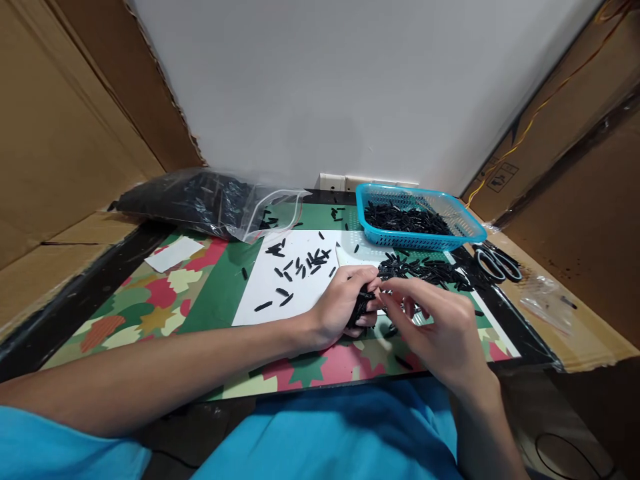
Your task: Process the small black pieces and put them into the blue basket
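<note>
Gripping bundle of black sticks (361, 308), left hand (345, 301) closed, frame centre. Right hand (440, 330) pinching at bundle tip. Partway: blue basket (470, 230) upper right holds many; loose pile (430, 270) and scattered sticks (300, 263) on white sheet (260, 293) remain.

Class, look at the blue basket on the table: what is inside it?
The blue basket holds a heap of small black pieces, thin and stick-like. Its near wall and the heap hide the basket floor, so nothing beneath the pieces can be seen.
</note>
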A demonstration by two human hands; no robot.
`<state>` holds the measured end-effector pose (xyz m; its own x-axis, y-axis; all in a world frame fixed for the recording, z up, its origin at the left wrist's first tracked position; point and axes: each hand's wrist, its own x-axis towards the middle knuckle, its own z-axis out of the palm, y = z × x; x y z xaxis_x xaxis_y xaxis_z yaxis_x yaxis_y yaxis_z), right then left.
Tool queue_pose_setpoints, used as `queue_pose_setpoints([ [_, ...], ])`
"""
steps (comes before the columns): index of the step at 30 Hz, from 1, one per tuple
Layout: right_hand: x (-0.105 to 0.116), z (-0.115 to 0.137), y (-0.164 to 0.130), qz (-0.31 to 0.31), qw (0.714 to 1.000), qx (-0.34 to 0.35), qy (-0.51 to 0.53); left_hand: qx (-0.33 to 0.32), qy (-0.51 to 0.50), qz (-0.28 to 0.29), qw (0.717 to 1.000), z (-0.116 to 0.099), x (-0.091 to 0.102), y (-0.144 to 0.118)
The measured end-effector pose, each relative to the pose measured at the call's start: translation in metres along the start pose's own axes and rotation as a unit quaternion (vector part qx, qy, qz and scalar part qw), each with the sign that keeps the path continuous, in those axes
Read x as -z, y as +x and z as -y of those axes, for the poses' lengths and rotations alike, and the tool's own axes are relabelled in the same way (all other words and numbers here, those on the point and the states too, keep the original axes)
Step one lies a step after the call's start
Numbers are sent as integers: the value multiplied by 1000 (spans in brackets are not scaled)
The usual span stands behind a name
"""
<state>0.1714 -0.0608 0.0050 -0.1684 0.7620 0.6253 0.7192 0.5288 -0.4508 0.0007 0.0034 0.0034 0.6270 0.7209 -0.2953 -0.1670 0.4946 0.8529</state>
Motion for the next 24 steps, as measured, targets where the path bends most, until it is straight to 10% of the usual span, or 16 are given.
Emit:
queue_pose_setpoints([
  [6, 3, -12, 5, -6, 992, -117, 42, 19, -9, 21, 1000, -4, 1, 0],
  [24, 2, -14, 5, 9, 985, -124, 116, 17, -9, 27, 999, -4, 0, 0],
])
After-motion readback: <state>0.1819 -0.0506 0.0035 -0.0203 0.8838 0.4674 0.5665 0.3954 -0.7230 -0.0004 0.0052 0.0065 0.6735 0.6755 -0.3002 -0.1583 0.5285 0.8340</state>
